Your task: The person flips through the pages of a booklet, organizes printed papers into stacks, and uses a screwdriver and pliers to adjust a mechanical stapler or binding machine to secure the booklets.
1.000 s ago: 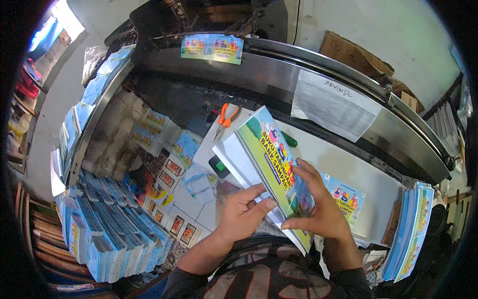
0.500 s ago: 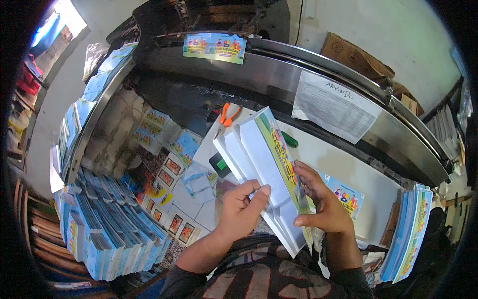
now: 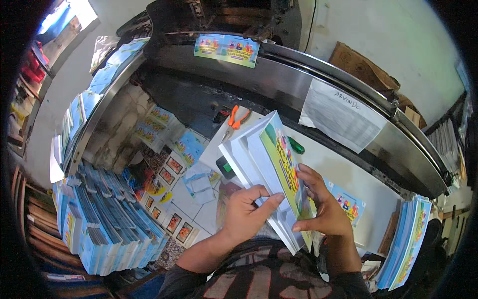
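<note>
A: What is seen at the far left?

B: Rows of blue-spined booklets (image 3: 107, 224) are stacked by the left edge of the white worktable (image 3: 343, 172), with loose picture cards (image 3: 169, 164) spread beside them.

A: And what is held?

B: A bundle of thin white-paged booklets with a green-and-yellow printed cover (image 3: 271, 169) is held tilted above the near edge of the worktable. The left hand (image 3: 246, 214) is closed on its lower left side, thumb laid across the white pages; the right hand (image 3: 323, 212) is clamped on the cover side, fingers spread over the print.

A: How is it judged to handle?

B: It is judged light but floppy, with glossy covers that may slide against each other. A hold at both long edges, square and firm, is judged best.

A: What is hidden?

B: The bundle's lower corner is covered by the hands, and the count of booklets cannot be told. An orange-handled tool (image 3: 236, 117) behind is partly hidden, a green object (image 3: 296, 146) is too small to identify, and a further stack of booklets (image 3: 406, 244) at the right edge is cut off.
</note>
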Available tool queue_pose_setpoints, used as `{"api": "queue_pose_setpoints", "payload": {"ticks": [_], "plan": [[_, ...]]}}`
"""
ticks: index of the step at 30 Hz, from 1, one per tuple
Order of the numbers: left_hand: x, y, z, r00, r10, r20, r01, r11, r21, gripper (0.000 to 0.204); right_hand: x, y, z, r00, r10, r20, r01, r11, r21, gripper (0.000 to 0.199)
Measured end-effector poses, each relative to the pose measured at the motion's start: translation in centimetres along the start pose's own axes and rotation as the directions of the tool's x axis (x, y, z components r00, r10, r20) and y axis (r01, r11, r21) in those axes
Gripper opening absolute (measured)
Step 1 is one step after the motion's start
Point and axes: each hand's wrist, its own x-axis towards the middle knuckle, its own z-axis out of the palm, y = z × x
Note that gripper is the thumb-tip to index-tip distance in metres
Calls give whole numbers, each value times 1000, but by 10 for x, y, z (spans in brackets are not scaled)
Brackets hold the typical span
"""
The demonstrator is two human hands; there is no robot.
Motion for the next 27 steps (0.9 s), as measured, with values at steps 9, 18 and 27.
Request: {"api": "queue_pose_setpoints", "payload": {"ticks": [9, 18, 27], "plan": [[-2, -12, -1, 996, 72, -44, -68, 995, 79, 15, 0, -7, 1, 995, -77, -61, 87, 977, 196, 78], [1, -17, -2, 985, 112, -131, -102, 992, 81, 13, -5, -19, 1, 865, 7, -501, -190, 930, -315, 24], [0, -8, -3, 992, 68, -109, -65, 997, 31, 14, -14, 0, -8, 855, -171, -490, 27, 957, -288, 39]]}}
